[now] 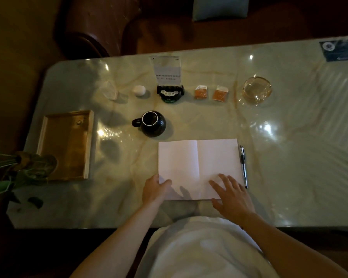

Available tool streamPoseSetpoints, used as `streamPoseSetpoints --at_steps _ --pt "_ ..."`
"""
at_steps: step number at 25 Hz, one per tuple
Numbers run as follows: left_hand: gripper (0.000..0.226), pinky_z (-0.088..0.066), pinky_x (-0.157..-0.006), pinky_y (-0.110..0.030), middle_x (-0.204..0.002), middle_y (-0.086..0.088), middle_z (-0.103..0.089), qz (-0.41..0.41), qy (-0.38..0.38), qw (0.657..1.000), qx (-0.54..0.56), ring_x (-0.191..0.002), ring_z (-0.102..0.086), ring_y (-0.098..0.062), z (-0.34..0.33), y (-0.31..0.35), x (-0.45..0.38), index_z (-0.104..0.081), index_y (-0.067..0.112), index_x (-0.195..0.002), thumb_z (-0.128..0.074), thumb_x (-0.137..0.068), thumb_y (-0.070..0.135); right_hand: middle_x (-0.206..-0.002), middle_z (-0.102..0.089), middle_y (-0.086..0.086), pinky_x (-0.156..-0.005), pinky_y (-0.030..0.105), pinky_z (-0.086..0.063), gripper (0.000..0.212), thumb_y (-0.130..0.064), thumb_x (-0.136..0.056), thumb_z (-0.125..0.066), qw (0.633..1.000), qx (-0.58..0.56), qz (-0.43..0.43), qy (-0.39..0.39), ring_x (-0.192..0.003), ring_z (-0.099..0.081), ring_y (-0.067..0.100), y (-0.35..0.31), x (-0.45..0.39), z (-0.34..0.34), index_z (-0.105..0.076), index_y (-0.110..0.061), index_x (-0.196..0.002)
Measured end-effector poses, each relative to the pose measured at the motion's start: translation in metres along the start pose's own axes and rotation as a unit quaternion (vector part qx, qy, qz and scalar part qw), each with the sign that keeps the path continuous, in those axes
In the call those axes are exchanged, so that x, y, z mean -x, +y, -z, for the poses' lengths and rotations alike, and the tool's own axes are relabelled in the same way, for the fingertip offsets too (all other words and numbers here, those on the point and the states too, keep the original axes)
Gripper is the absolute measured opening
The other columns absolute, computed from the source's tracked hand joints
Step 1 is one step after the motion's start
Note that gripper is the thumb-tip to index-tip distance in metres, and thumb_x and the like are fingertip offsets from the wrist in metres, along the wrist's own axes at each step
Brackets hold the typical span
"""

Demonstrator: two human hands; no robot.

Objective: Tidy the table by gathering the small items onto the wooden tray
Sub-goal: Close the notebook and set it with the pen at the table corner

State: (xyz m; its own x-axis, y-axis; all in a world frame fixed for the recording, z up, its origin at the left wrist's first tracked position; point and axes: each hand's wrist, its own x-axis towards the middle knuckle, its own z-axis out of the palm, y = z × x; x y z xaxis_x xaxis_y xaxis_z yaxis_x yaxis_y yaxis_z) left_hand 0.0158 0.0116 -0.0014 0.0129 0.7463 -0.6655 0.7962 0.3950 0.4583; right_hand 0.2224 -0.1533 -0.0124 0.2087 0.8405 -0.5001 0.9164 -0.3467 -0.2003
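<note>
Both hands rest on an open notebook at the near edge of a marble table.

The left hand (155, 187) lies at the near left corner of the notebook (198, 167), fingers loosely curled with the tips on the page; whether it pinches the corner I cannot tell. The right hand (232, 194) lies flat on the right page, fingers spread and straight. A pen (243, 166) lies just beside the notebook's right edge. The wooden tray (65, 144) sits well to the left, with one small thing near its far corner. Beyond the notebook stands a dark mug (152, 123); along the far side are a white egg-shaped thing (139, 90), a card stand (170, 93), two orange sachets (201, 92) (220, 93) and a glass ashtray (257, 90).
</note>
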Motion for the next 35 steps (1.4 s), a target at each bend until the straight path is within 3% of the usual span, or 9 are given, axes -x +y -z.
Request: streamPoseSetpoints --at_steps 3,6,7,13,20,22,27,35 --pt "0.038 -0.050 -0.087 -0.037 -0.114 -0.009 -0.067 0.075 -0.041 0.986 0.142 -0.102 -0.062 -0.028 0.013 0.006 -0.010 -0.066 0.006 -0.108 -0.072 -0.078 0.029 -0.162 -0.011 0.003 -0.116 0.045 -0.023 0.063 -0.058 -0.092 -0.038 1.000 0.005 -0.009 0.000 -0.147 -0.012 0.027 -0.002 -0.001 -0.001 -0.019 -0.038 -0.149" --pt "0.025 -0.036 -0.061 -0.028 -0.103 -0.006 -0.068 0.129 -0.059 0.972 0.187 -0.086 -0.060 -0.019 0.024 0.012 -0.015 -0.069 0.009 -0.096 -0.072 -0.078 0.027 -0.162 -0.013 0.005 -0.117 0.047 -0.021 0.063 -0.056 -0.092 -0.041 1.000 0.003 -0.013 -0.006 -0.148 -0.012 0.029 -0.003 0.000 -0.001 -0.022 -0.037 -0.149" --pt "0.021 -0.033 -0.058 -0.028 -0.100 -0.006 -0.069 0.140 -0.062 0.969 0.192 -0.079 -0.059 -0.016 0.026 0.013 -0.016 -0.069 0.009 -0.091 -0.072 -0.079 0.026 -0.162 -0.012 0.005 -0.117 0.046 -0.020 0.064 -0.056 -0.091 -0.041 1.000 0.001 -0.012 -0.005 -0.148 -0.012 0.029 -0.002 0.000 -0.001 -0.022 -0.037 -0.149" --pt "0.028 -0.036 -0.082 -0.038 -0.100 -0.003 -0.067 0.164 -0.122 0.960 0.192 -0.094 -0.056 -0.021 0.032 0.009 -0.021 -0.068 0.011 -0.096 -0.074 -0.074 0.028 -0.163 -0.004 0.004 -0.119 0.046 -0.015 0.066 -0.056 -0.092 -0.038 1.000 0.010 -0.006 -0.010 -0.149 -0.005 0.029 0.002 0.003 -0.001 -0.015 -0.037 -0.151" --pt "0.012 -0.036 -0.063 -0.032 -0.071 -0.004 -0.055 0.171 -0.140 0.949 0.225 -0.070 -0.048 -0.018 0.030 0.007 -0.023 -0.060 0.012 -0.073 -0.070 -0.077 0.017 -0.163 -0.005 0.008 -0.119 0.048 -0.015 0.068 -0.055 -0.092 -0.041 1.000 0.011 -0.005 -0.008 -0.149 -0.005 0.032 0.000 0.004 -0.001 -0.016 -0.034 -0.151" --pt "0.010 -0.042 -0.064 -0.033 -0.071 -0.007 -0.058 0.155 -0.140 0.948 0.239 -0.069 -0.053 -0.022 0.026 0.011 -0.020 -0.061 0.010 -0.077 -0.069 -0.078 0.014 -0.163 -0.004 0.006 -0.119 0.047 -0.015 0.068 -0.055 -0.092 -0.040 1.000 0.010 -0.005 -0.009 -0.149 -0.004 0.031 0.001 0.003 0.000 -0.015 -0.035 -0.151" --pt "0.027 -0.054 -0.080 -0.043 -0.098 -0.012 -0.063 0.062 -0.073 0.982 0.164 -0.090 -0.062 -0.029 0.022 0.012 -0.008 -0.053 0.010 -0.096 -0.072 -0.080 0.019 -0.161 -0.012 0.009 -0.117 0.048 -0.020 0.066 -0.049 -0.091 -0.047 1.000 0.012 0.001 -0.010 -0.147 -0.011 0.033 0.002 0.002 0.002 -0.022 -0.033 -0.150" --pt "0.013 -0.048 -0.063 -0.035 -0.079 -0.008 -0.062 -0.084 -0.050 0.988 0.117 -0.069 -0.056 -0.020 0.029 0.035 0.024 -0.053 0.017 -0.082 -0.065 -0.084 0.015 -0.157 -0.025 0.008 -0.111 0.046 -0.031 0.058 -0.042 -0.090 -0.049 1.000 0.002 0.008 0.016 -0.142 -0.024 0.031 0.005 0.002 0.004 -0.032 -0.032 -0.145"
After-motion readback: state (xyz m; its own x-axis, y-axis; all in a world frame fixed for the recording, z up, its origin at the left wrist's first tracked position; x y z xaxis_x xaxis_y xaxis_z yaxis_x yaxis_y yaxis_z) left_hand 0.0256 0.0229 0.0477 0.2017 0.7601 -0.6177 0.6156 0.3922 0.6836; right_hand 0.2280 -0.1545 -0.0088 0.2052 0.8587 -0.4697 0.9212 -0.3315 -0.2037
